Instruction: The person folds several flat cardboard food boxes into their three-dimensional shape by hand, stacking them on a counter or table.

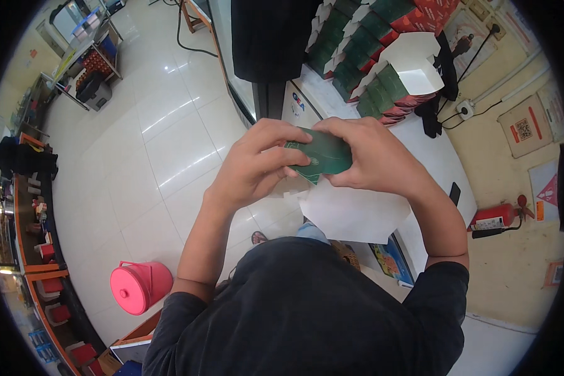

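Between my two hands is a dark green cardboard box piece, partly folded, with thin pale line drawing on it. My left hand grips its left end, fingers bent over the green face. Around the right end, my right hand is closed with the thumb underneath. White flat cardboard lies just below the hands; I cannot tell whether it joins the green piece. Beyond my right hand, several nested green and red boxes stand in rows, and one open box shows its white inside.
A white counter runs along the right, with a dark flat object near the wall. A red fire extinguisher hangs beyond it. On the tiled floor at left stands a pink lidded bucket.
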A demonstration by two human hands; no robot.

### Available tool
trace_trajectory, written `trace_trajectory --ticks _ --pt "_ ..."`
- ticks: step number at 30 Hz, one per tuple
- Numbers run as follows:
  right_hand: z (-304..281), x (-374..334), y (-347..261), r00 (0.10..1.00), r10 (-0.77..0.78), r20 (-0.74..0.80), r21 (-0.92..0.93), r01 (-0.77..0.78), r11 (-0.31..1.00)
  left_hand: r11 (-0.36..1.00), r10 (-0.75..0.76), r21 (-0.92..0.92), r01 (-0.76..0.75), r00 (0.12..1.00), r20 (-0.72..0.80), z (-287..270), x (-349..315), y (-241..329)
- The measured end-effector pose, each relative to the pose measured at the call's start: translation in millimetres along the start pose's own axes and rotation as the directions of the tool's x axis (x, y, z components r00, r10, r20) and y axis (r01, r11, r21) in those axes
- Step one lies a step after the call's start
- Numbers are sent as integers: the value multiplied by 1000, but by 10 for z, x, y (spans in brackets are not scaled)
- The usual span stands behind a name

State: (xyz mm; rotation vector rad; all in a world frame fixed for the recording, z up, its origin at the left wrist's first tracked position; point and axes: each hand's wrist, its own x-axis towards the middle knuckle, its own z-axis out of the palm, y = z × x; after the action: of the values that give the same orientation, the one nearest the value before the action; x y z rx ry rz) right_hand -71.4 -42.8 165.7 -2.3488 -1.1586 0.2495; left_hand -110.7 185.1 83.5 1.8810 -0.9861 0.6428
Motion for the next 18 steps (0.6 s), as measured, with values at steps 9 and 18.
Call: trace_trajectory --ticks 9,18 --pt "105 19 -170 994 -56 -90 -32 54 998 993 -30 116 17 994 109 -270 34 246" --pt "111 56 -269 984 55 -169 -60 -66 996 999 -47 27 46 998 35 -189 39 214"
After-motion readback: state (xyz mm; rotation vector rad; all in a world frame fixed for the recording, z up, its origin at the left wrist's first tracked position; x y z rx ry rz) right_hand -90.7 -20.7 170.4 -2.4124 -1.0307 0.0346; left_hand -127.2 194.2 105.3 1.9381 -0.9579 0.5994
